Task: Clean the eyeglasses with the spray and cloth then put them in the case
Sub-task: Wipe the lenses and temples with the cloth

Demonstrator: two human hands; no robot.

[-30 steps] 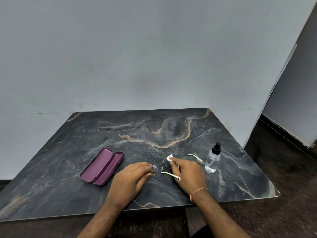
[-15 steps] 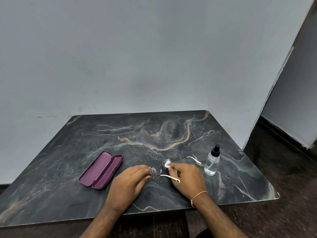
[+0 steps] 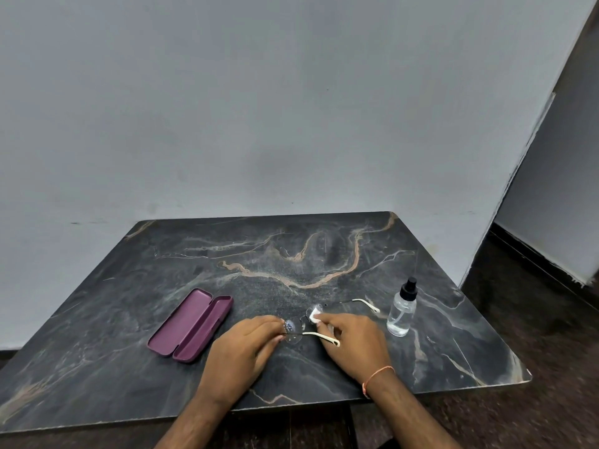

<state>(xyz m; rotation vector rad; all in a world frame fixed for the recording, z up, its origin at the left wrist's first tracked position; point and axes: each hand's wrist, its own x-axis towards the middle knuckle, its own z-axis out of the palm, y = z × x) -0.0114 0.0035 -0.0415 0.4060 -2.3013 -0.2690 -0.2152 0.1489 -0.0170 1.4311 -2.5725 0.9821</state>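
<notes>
Eyeglasses [image 3: 296, 328] sit low over the near middle of the dark marble table [image 3: 129, 286], held between both hands. Compared with 1 second ago very little has shifted: the same 2 grips, the white cloth on the same lens, the hands only slightly nudged. I take that to mean the wiping is in full swing rather than finished, with the casing step yet to come.

Starting at the fingertips: the right hand [image 3: 353, 343] has its thumb and forefinger curled tight around a small wad of white cloth [image 3: 313, 316], pressing it onto the lens on that side. The other fingers fold underneath, so how they lie I cannot tell. The left hand [image 3: 246, 343] pinches the frame at the outer edge of the other lens, fingers bent and close together, steadying the pair. That lens shows a speckled sheen, perhaps spray droplets, though it is too small to be sure.

1 cream-tipped temple arm runs across in front of the right hand's knuckles; the other stretches away behind it towards the bottle. Both look unfolded, so they will need folding before storage.

Further out, the clear spray bottle [image 3: 402, 311] with its black nozzle stands upright just right of the right hand, not touched. The purple case [image 3: 191, 325] lies open to the left of the left hand, apart from it, nothing visible inside. An orange thread circles the right wrist.
</notes>
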